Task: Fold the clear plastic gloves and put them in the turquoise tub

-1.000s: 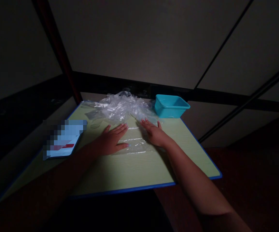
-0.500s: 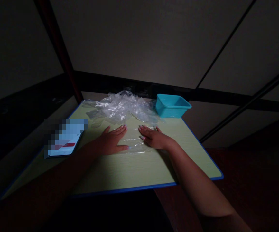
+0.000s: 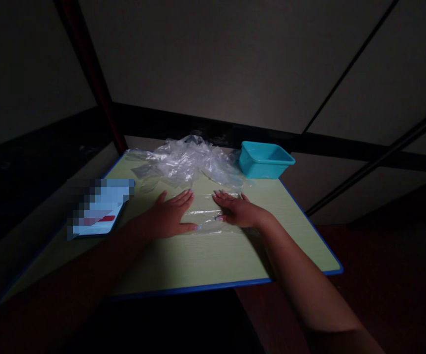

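Observation:
A clear plastic bag (image 3: 203, 221) lies flat on the table, with creases that catch the light. My left hand (image 3: 170, 215) rests palm down on its left part, fingers stretched out and thumb spread toward the middle. On its right part lies my right hand (image 3: 239, 210), also palm down, fingers extended and pointing to the upper left. Both hands hold nothing; a strip of the bag shows between them. Beyond the hands spreads a loose heap of crumpled clear plastic bags (image 3: 192, 160).
A turquoise plastic basket (image 3: 264, 169) stands at the table's back right corner. At the left lies a phone or tablet (image 3: 100, 209) with a lit, partly blurred screen. The pale table (image 3: 198, 265) has a blue edge. Dark-banded panels (image 3: 216, 64) rise behind it.
My right thumb has shifted slightly, and the right hand has moved a little to the right on the bag. The left hand stays in place. The view has tilted very slightly.

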A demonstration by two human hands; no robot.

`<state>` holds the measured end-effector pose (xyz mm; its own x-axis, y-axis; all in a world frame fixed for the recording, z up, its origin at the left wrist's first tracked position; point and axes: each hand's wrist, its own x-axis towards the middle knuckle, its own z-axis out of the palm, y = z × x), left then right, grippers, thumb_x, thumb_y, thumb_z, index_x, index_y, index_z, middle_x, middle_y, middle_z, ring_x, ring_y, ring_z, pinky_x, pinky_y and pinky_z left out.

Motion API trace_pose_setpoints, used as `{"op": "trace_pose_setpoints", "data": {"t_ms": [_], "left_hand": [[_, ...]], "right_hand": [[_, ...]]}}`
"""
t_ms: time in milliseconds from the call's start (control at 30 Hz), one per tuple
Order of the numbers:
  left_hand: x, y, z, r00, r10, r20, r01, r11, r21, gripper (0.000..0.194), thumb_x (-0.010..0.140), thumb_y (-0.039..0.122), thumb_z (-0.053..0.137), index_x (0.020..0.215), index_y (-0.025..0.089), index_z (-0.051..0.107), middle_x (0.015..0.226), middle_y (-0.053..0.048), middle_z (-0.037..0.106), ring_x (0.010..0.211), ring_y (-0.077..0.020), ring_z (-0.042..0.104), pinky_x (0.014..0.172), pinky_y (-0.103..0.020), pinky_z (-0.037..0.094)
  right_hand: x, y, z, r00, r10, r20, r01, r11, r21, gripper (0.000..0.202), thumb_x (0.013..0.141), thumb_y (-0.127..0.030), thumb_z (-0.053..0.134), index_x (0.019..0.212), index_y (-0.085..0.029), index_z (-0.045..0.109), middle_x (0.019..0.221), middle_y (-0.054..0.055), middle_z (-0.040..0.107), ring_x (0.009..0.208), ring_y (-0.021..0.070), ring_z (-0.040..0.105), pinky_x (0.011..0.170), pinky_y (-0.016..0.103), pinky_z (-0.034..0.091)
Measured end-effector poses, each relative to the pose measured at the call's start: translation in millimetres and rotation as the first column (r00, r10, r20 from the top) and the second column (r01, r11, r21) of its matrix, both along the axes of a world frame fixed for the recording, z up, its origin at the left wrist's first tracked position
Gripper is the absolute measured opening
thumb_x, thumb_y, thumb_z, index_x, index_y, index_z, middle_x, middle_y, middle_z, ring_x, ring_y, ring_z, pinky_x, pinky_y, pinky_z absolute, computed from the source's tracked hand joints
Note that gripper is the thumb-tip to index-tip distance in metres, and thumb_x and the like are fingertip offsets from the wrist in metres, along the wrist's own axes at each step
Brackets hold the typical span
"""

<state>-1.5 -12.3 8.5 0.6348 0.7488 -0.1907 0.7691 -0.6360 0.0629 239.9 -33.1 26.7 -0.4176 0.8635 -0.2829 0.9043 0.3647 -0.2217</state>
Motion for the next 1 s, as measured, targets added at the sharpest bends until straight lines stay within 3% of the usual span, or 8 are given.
{"op": "trace_pose_setpoints", "data": {"t_ms": [167, 500, 700, 867, 1000], "left_hand": [[0, -6, 7.0, 1.0, -0.001, -0.004, 0.001, 1.0, -0.024, 0.09, 0.083, 0.066, 0.042, 0.15, 0.013, 0.014, 0.155, -0.012, 0.005, 0.144, -0.031, 0.009, 0.11, -0.06, 0.01], [-3, -3, 6.8, 1.0, -0.006, 0.025, 0.006, 1.0, -0.014, 0.097, 0.076, 0.071, 0.048, 0.15, 0.017, 0.017, 0.155, -0.014, 0.007, 0.143, -0.0353, 0.009, 0.108, -0.063, 0.009], [-3, -1, 10.3, 0.999, -0.002, 0.049, 0.001, 1.0, 0.005, 0.089, 0.08, 0.066, 0.048, 0.149, 0.018, 0.019, 0.155, -0.015, 0.003, 0.143, -0.0338, 0.007, 0.109, -0.06, 0.011], [-4, 4, 3.8, 0.988, -0.08, 0.131, 0.079, 0.997, 0.015, 0.088, 0.083, 0.065, 0.046, 0.15, 0.017, 0.015, 0.156, -0.014, 0.004, 0.143, -0.0316, 0.006, 0.11, -0.058, 0.011], [-2, 4, 1.5, 0.981, -0.149, 0.125, 0.151, 0.989, -0.001, 0.089, 0.082, 0.064, 0.047, 0.15, 0.018, 0.012, 0.156, -0.013, 0.004, 0.144, -0.0291, 0.008, 0.111, -0.056, 0.009]], "right_hand": [[0, -2, 3.9, 1.0, -0.003, -0.018, 0.003, 1.0, -0.015, 0.076, 0.086, -0.041, 0.055, 0.149, -0.028, 0.013, 0.156, 0.009, 0.009, 0.143, 0.0293, 0.008, 0.105, 0.067, 0.005], [4, -1, 1.4, 0.998, -0.007, -0.065, 0.005, 1.0, -0.024, 0.083, 0.082, -0.045, 0.062, 0.148, -0.03, 0.015, 0.155, 0.01, 0.012, 0.143, 0.0307, 0.008, 0.105, 0.068, 0.004], [5, -1, 0.4, 0.998, 0.01, -0.064, -0.011, 1.0, -0.021, 0.083, 0.082, -0.047, 0.062, 0.148, -0.028, 0.016, 0.155, 0.009, 0.012, 0.143, 0.0291, 0.008, 0.105, 0.067, 0.001], [5, -2, -0.1, 0.996, 0.004, -0.088, -0.003, 1.0, 0.007, 0.074, 0.087, -0.046, 0.053, 0.149, -0.026, 0.017, 0.155, 0.009, 0.011, 0.143, 0.0287, 0.009, 0.105, 0.067, 0.003], [4, -4, 1.2, 0.991, -0.007, -0.13, 0.013, 0.999, 0.048, 0.064, 0.091, -0.046, 0.045, 0.148, -0.027, 0.022, 0.154, 0.008, 0.018, 0.143, 0.0284, 0.012, 0.106, 0.067, 0.003]]}}
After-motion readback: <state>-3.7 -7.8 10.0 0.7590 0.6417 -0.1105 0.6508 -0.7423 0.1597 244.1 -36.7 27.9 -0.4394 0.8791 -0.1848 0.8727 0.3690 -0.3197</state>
